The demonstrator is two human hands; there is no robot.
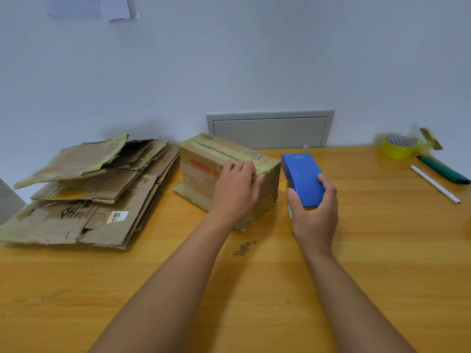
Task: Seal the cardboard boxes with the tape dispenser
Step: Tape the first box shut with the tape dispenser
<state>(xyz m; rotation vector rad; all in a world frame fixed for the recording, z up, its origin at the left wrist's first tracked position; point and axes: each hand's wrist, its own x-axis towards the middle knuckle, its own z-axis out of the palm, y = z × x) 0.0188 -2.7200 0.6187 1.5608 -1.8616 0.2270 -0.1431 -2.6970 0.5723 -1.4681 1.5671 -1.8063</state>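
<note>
Cardboard of a worn brown box (204, 166), patched with yellowish tape, stood on the orange wooden table (382, 250) near its far edge, and I saw the left hand (235, 189) resting on the box's near top corner, fingers bent over the edge. Just right of the box, the right hand (314, 212) grasped the blue plastic tape dispenser (300, 174), thumb on one side and fingers on the other. I noted a stack of flattened cardboard sheets (89, 192) at left, and a yellow tape roll (397, 146), green marker (443, 170) and white pen (435, 184) at far right.
</note>
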